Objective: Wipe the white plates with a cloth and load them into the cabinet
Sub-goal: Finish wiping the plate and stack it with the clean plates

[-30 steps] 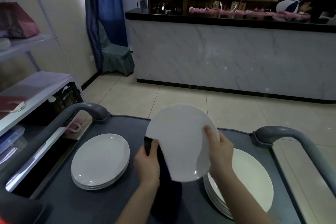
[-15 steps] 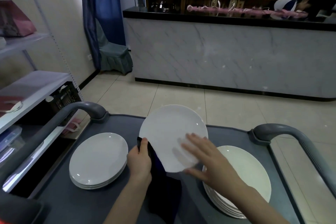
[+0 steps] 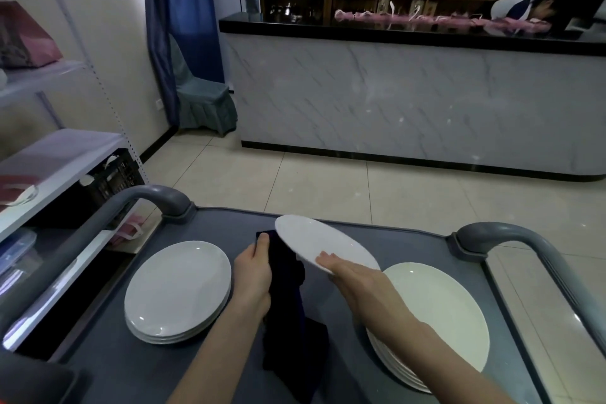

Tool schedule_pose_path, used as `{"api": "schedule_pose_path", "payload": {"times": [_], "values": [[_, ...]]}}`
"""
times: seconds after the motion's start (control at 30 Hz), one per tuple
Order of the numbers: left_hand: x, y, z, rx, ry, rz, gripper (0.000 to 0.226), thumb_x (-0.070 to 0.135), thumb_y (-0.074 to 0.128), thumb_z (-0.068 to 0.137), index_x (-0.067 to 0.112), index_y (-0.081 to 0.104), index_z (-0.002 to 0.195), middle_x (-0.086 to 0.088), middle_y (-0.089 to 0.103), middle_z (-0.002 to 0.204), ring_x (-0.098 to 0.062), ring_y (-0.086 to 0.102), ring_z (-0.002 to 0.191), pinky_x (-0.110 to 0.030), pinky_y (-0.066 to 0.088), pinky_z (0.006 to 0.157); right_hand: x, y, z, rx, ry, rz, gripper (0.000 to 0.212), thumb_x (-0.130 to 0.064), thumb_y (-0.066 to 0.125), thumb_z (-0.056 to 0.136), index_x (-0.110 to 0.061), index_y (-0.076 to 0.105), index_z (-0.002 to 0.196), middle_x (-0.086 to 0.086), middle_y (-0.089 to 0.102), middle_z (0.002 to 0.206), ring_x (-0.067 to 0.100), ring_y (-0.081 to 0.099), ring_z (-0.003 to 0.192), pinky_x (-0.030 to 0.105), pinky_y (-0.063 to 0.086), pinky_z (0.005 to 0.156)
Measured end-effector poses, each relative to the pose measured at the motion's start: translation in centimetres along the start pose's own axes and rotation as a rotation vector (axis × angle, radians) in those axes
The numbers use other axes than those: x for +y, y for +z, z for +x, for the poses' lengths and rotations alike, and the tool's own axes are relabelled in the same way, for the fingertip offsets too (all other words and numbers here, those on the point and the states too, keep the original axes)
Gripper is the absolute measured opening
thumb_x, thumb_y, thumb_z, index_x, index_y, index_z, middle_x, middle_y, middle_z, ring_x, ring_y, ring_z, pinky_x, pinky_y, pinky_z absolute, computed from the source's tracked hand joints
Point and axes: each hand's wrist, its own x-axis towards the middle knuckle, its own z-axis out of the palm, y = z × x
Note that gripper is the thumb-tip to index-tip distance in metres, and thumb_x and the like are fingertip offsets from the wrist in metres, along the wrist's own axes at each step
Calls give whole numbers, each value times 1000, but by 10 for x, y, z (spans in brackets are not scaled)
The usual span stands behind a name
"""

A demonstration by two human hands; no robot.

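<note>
Plate's in the air! One white plate [image 3: 314, 244] is held above the cart [image 3: 223, 226], between the two stacks, tilted with its upper face showing. The left hand [image 3: 252, 269] has its fingers curled round a dark cloth [image 3: 288, 311], thumb on top, right at the plate's left edge. The cloth's tail hangs down and pools on the cart. The right hand [image 3: 349, 272] is flat, fingers straight and together, laid against the plate's near rim. That looks like a steadying touch rather than a grip, and I cannot tell whether the thumb reaches under.

This reads as the wiping step, partway through one plate. To do it well, I'd say the right hand wants a surer hold first. A glazed plate resting on straight fingers can slip, and the right stack [image 3: 436, 315] sits just beside and below it, where a dropped plate would likely land. Pinch the rim, then let the cloth hand do the travelling. Sweep from the centre out to the edge, turning the plate bit by bit so no arc is missed. Bunch the cloth up so the trailing end doesn't drag on the cart. Face and underside both want a pass.

The left stack [image 3: 178, 289] lies well apart to the left, and it may be where wiped plates go, though that's a guess. I can't pick out a cabinet from here, only an open shelf unit [image 3: 62, 157] at far left.
</note>
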Motion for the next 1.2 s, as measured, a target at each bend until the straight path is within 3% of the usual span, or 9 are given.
{"api": "schedule_pose_path", "payload": {"times": [0.17, 0.27, 0.33, 0.43, 0.53, 0.63, 0.77, 1.1, 1.2], "values": [[2, 9, 3, 80, 13, -94, 28, 35, 53, 100, 17, 62, 80, -3, 64, 87, -22, 59, 87, -35, 51, 79, 4, -4, 0, 127, 386, 349, 20, -17, 58, 98, -26, 67, 113, 3, 73, 88, 23, 65, 81, 26, 47, 74], [2, 28, 1, 159, 107, -136, 29, 32, 60, 96, 15, 65, 74, -1, 62, 77, -17, 55, 78, -27, 47, 67, 4, -5, -5, 264, 514, 640, 17, -16, 59, 97, -28, 70, 95, -2, 72, 83, 14, 63, 78, 19, 46, 67], [-2, 42, -6, 126, 184, -125, 20, 29, 62, 95, 12, 73, 90, 1, 71, 87, -13, 61, 81, -19, 49, 68, 0, -3, -8, 319, 561, 854, 17, -16, 59, 98, -25, 73, 97, 0, 74, 90, 15, 67, 83, 25, 51, 70], [-21, 55, -24, -71, 334, 92, 23, 34, 60, 96, 25, 73, 111, 15, 74, 97, -7, 67, 93, -17, 52, 76, -7, -3, -7, 376, 602, 1074, 15, -17, 58, 97, -19, 73, 101, 11, 74, 96, 22, 69, 89, 35, 54, 74], [-39, 49, -39, -386, 598, 515, 40, 47, 44, 100, 52, 41, 139, 26, 54, 136, 7, 48, 124, -23, 40, 105, -5, -10, -2, 456, 682, 1275, 18, -16, 60, 95, -12, 74, 105, 16, 74, 103, 30, 71, 97, 39, 57, 76], [-42, 35, -39, -609, 845, 759, 50, 38, 30, 102, 42, 15, 151, 24, 20, 158, 6, 16, 145, -36, 18, 122, 1, -20, -3, 508, 723, 1381, 27, -22, 65, 86, -8, 72, 107, 17, 73, 106, 30, 71, 98, 34, 57, 72], [-43, 22, -43, -738, 996, 848, 52, 33, 28, 102, 30, 20, 154, 19, 16, 161, -1, 13, 148, -44, 22, 120, 6, -26, -3, 537, 751, 1435, 37, -25, 64, 82, -4, 69, 112, 20, 71, 111, 33, 69, 103, 44, 55, 85], [-19, 27, 0, -646, 831, 896, 66, 60, 20, 95, 35, 1, 153, 22, -5, 161, 8, -8, 146, -38, 9, 124, -2, -30, -4, 465, 686, 1499, 31, -18, 61, 89, -3, 69, 115, 19, 71, 112, 26, 70, 96, 34, 58, 72], [-38, 12, -8, -642, 796, 815, 66, 57, 25, 97, 33, 1, 155, 24, -5, 161, 1, -6, 149, -36, 8, 124, 3, -39, 1, 512, 674, 1482, 34, -20, 63, 85, -3, 69, 115, 18, 71, 114, 26, 69, 99, 40, 56, 82]]}}
